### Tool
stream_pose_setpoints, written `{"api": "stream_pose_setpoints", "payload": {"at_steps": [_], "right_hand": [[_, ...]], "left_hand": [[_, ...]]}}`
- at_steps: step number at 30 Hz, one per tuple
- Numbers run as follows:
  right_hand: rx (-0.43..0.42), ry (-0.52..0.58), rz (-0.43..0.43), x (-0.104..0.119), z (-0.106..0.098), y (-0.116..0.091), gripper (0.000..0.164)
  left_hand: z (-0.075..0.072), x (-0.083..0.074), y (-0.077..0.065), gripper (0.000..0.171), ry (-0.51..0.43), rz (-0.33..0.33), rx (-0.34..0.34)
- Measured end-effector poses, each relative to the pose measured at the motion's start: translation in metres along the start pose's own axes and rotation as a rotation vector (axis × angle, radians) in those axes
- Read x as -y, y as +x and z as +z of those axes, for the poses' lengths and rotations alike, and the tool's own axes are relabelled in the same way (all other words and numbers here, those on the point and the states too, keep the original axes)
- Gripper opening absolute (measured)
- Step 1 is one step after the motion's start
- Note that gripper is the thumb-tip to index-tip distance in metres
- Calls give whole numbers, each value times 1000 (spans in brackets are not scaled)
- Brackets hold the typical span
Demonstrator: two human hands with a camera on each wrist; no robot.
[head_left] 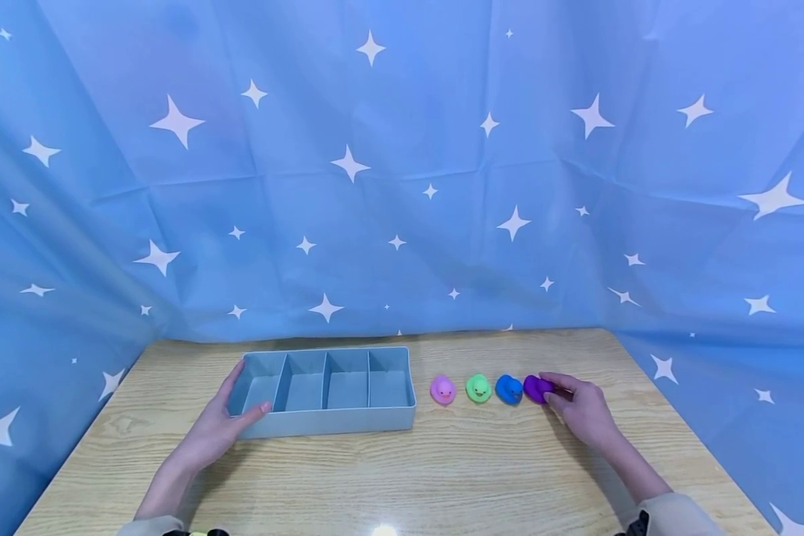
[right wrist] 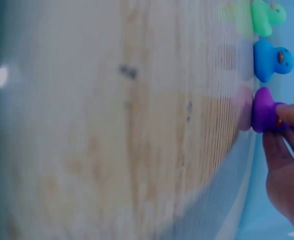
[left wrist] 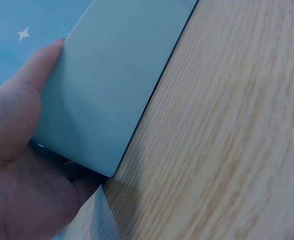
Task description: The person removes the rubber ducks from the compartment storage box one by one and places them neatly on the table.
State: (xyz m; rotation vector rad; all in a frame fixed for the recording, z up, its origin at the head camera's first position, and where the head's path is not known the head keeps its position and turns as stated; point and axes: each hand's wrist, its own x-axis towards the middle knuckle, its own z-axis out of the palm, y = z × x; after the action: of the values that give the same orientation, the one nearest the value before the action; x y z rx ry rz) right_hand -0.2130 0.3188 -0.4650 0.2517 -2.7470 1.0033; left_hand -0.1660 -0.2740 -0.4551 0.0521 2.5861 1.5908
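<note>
A pale blue storage box (head_left: 335,421) with several compartments stands on the table's left half. My left hand (head_left: 213,432) grips its left end, thumb over the front rim and fingers round the end wall. In the left wrist view the thumb lies along the box's front wall (left wrist: 112,80). At the right, my right hand (head_left: 584,411) pinches a purple rubber duck (head_left: 534,388) between thumb and fingers. The right wrist view has this purple duck (right wrist: 263,110) at the table surface, its head partly covered by the fingertips. Right beside it sits a blue rubber duck (head_left: 509,389).
Further left in the same row are a green duck (head_left: 479,388) and a pink duck (head_left: 443,389), between the box and the blue duck. A blue curtain (head_left: 429,246) with white stars hangs behind and around the wooden table (head_left: 402,484).
</note>
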Motion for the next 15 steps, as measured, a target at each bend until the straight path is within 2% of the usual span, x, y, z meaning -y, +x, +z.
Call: {"api": "stream_pose_setpoints", "payload": {"at_steps": [9, 15], "right_hand": [[-28, -8, -3, -1, 0, 0, 35], [14, 42, 53, 2, -3, 0, 40]], "left_hand": [[0, 0, -1, 102, -1, 3, -2], [0, 0, 0, 102, 14, -4, 1]]}}
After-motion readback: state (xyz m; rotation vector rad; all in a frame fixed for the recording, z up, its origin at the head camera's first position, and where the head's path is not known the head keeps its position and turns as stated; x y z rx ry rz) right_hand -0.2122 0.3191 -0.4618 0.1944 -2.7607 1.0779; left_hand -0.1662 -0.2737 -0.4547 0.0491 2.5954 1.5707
